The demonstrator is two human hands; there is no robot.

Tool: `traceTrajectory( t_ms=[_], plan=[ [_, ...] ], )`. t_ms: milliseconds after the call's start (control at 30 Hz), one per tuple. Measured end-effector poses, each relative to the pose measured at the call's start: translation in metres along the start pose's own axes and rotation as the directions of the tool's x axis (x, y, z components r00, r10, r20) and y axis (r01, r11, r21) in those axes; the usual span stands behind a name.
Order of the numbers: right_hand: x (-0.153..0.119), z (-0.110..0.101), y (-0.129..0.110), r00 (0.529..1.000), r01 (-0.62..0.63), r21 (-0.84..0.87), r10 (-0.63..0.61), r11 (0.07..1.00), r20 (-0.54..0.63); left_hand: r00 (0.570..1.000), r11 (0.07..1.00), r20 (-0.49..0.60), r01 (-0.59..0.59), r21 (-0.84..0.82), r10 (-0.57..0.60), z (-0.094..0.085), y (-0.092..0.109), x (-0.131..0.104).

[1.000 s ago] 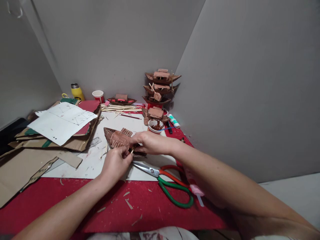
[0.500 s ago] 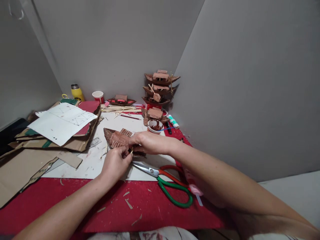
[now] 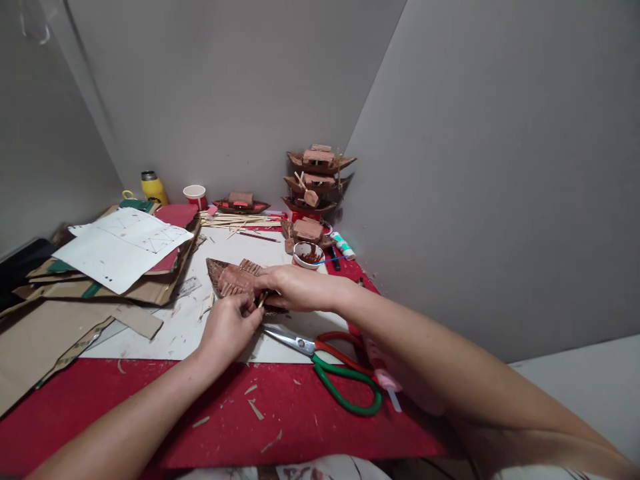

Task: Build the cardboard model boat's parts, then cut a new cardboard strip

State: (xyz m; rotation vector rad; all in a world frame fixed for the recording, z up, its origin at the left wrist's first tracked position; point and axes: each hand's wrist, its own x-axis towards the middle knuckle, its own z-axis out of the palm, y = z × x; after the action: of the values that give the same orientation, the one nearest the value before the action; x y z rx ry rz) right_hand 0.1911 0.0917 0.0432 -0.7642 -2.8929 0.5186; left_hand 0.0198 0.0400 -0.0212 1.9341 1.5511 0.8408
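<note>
A small brown model boat [image 3: 214, 269] with a corrugated roof lies on the white board in front of me. My left hand [image 3: 234, 325] is closed at its near side, thumb and fingers pinching a short pale stick [image 3: 261, 301]. Across the boat's right part reaches my right hand [image 3: 295, 287], its fingers bent down against the roof and hull. Those fingertips are partly hidden, and I cannot make out what they pinch. Just below the hands lies a pair of scissors [image 3: 303, 345] with one red and one green handle, blades pointing at the boat.
Cardboard sheets with a drawn paper [image 3: 125, 247] are piled at left. Behind the boat are a bowl of brown paint [image 3: 309, 255], thin sticks [image 3: 240, 221] and stacked model boats [image 3: 320, 160]. A pink glue gun [image 3: 385, 377] lies under my right forearm. Scraps litter the red cloth [image 3: 220, 413].
The view has shifted very slightly. Both hands stay at the boat in nearly the same pose, the left still pinching the stick.
</note>
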Motion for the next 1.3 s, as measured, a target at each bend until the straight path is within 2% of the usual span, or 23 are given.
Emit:
traceTrajectory(
  t_ms=[367, 833, 1300],
  plan=[
    [-0.002, -0.001, -0.001, 0.999, -0.033, -0.002, 0.033, 0.999, 0.0, 1.0, 0.999, 0.024, 0.017, -0.028, -0.016, -0.003, 0.003, -0.001],
    [-0.011, 0.005, 0.008, 0.997, 0.019, 0.03, -0.017, 0.999, -0.074, 1.0, 0.996, 0.026, 0.0, -0.087, 0.002, -0.005, 0.0, -0.002],
    [-0.011, 0.007, 0.007, 0.996, -0.064, 0.0, 0.064, 0.998, -0.065, 0.998, 0.999, 0.062, 0.031, 0.03, -0.033, 0.0, 0.002, -0.004]
  ],
)
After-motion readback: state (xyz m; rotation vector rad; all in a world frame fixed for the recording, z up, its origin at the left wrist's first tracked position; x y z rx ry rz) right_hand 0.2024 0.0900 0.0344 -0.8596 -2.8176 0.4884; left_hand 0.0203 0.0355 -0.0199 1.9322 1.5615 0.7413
